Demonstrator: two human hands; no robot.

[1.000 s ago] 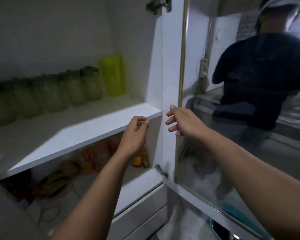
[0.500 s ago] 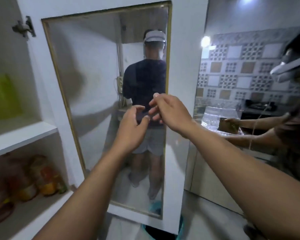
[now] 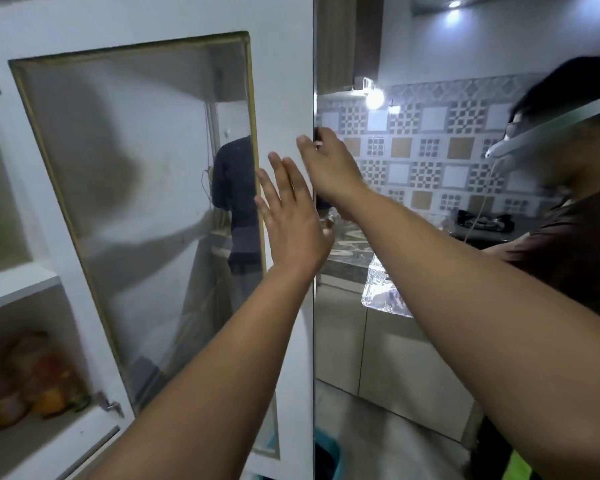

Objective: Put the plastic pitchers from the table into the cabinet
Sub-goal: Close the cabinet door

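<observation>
Fingers [image 3: 321,140] of your right hand [image 3: 329,168] curl around the cabinet door [image 3: 284,81] edge, mid-frame. Your left hand [image 3: 293,220] is flat, fingers straight, beside it. No pitchers show.

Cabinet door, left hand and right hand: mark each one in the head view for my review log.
cabinet door [image 3: 284,81], head view, white frame right of its glass panel.
left hand [image 3: 291,220], head view, back of the open hand.
right hand [image 3: 329,168], head view, back of the hand at the door's edge.

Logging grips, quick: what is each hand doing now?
Left hand: open, flat by the cabinet door.
Right hand: grips the door's edge.
</observation>
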